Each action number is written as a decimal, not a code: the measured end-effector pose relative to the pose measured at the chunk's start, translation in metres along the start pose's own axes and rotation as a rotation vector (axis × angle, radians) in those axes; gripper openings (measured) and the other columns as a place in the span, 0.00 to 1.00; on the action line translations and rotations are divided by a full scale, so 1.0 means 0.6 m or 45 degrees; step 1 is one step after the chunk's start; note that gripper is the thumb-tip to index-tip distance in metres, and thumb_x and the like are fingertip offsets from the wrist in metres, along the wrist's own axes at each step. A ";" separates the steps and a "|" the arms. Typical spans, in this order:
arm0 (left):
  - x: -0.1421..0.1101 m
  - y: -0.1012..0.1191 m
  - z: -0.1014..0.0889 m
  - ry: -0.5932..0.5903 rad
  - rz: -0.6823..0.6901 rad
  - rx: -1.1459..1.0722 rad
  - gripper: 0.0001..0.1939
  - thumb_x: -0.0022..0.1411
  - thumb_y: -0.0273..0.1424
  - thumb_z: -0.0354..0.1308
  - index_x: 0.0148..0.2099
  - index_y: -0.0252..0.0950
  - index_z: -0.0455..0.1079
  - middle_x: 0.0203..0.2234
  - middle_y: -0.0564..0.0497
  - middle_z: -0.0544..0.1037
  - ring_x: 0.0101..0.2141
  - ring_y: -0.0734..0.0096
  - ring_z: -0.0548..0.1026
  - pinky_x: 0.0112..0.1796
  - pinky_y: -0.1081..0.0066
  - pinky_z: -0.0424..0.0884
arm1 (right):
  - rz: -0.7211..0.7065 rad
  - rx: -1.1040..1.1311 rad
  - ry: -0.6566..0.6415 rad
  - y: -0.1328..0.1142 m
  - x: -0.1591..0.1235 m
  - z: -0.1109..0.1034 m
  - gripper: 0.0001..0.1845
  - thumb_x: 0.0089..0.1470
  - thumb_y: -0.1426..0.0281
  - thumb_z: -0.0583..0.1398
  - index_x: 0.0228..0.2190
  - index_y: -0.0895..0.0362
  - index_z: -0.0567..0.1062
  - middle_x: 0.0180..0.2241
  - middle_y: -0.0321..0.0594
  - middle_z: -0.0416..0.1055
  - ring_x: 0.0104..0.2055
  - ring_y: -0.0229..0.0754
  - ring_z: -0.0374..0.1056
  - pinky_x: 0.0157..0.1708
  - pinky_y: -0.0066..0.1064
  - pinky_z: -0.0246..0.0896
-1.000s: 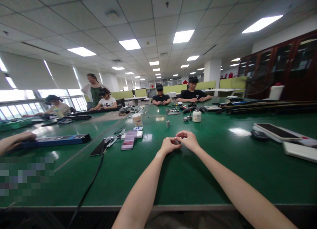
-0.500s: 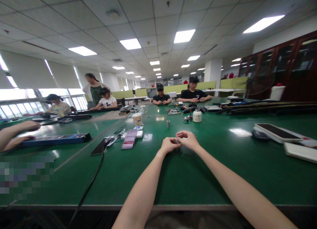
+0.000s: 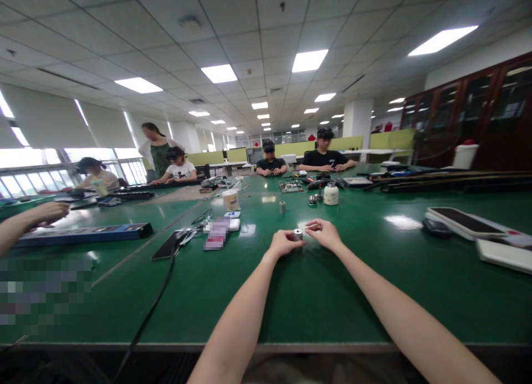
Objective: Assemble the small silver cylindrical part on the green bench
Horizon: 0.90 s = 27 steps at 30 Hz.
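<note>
My left hand [image 3: 284, 244] is closed around the side of a small silver metal cylinder [image 3: 297, 234], which stands upright at the tabletop with its round top showing a dark centre. Just to the right, my right hand [image 3: 326, 234] is apart from the cylinder, with thumb and fingertips drawn together in a pinch. Whatever may be between those fingertips is too small to make out. A second metal cylinder [image 3: 282, 207] of similar look stands farther back on the green table [image 3: 316, 312].
Beyond the hands are a white jar [image 3: 331, 194], small dark metal parts [image 3: 312, 200] and a circuit board [image 3: 291, 187]. A paper cup [image 3: 230, 200] and a phone [image 3: 166, 245] lie left; white devices [image 3: 505, 255] sit right. Another person's hand [image 3: 47, 213] is at far left.
My right hand has drawn back to the right from the cylinder, uncovering its top. My left hand stays around it. The other person's hand at far left has shifted.
</note>
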State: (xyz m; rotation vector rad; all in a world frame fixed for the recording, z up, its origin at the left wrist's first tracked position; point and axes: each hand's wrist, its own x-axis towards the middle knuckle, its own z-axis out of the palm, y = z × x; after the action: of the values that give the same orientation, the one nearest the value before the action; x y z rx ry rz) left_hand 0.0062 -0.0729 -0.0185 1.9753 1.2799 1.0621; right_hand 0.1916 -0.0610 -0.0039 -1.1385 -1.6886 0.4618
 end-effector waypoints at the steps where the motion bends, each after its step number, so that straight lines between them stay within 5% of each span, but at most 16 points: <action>1: 0.000 0.000 0.000 -0.006 -0.005 -0.002 0.20 0.44 0.43 0.66 0.36 0.32 0.78 0.25 0.51 0.78 0.26 0.72 0.72 0.31 0.73 0.66 | 0.011 -0.055 -0.063 0.010 -0.001 -0.003 0.07 0.41 0.74 0.65 0.28 0.56 0.78 0.26 0.40 0.78 0.30 0.43 0.76 0.32 0.31 0.70; 4: 0.002 -0.002 0.000 -0.005 -0.022 -0.001 0.19 0.45 0.40 0.66 0.37 0.33 0.79 0.26 0.50 0.79 0.28 0.70 0.74 0.33 0.72 0.68 | 0.032 -0.106 -0.181 0.032 -0.004 -0.008 0.06 0.40 0.76 0.65 0.25 0.56 0.78 0.26 0.39 0.79 0.31 0.44 0.77 0.34 0.32 0.71; 13: 0.008 -0.005 0.000 -0.019 -0.045 -0.086 0.19 0.45 0.34 0.66 0.43 0.35 0.78 0.33 0.48 0.81 0.36 0.66 0.76 0.42 0.69 0.70 | 0.007 -0.020 -0.151 0.041 -0.008 -0.004 0.07 0.41 0.77 0.65 0.27 0.57 0.79 0.28 0.41 0.79 0.33 0.45 0.77 0.35 0.33 0.72; 21: 0.010 0.008 -0.002 -0.119 -0.106 -0.087 0.18 0.47 0.31 0.64 0.44 0.39 0.77 0.38 0.51 0.80 0.42 0.65 0.75 0.47 0.69 0.67 | -0.153 0.082 0.044 -0.012 0.000 0.008 0.07 0.48 0.71 0.61 0.32 0.57 0.78 0.32 0.43 0.79 0.34 0.43 0.75 0.38 0.35 0.70; 27: 0.009 0.013 -0.005 -0.102 -0.119 0.015 0.14 0.48 0.32 0.62 0.40 0.39 0.77 0.35 0.52 0.80 0.41 0.63 0.75 0.45 0.69 0.67 | -0.216 0.183 -0.063 -0.047 -0.012 0.026 0.07 0.48 0.73 0.59 0.31 0.57 0.77 0.31 0.41 0.78 0.34 0.41 0.75 0.38 0.34 0.70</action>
State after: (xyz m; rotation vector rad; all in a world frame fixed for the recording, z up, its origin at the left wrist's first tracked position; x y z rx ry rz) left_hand 0.0087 -0.0710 -0.0093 1.9274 1.3242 0.9235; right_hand 0.1650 -0.0771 0.0065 -0.8789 -1.7486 0.4986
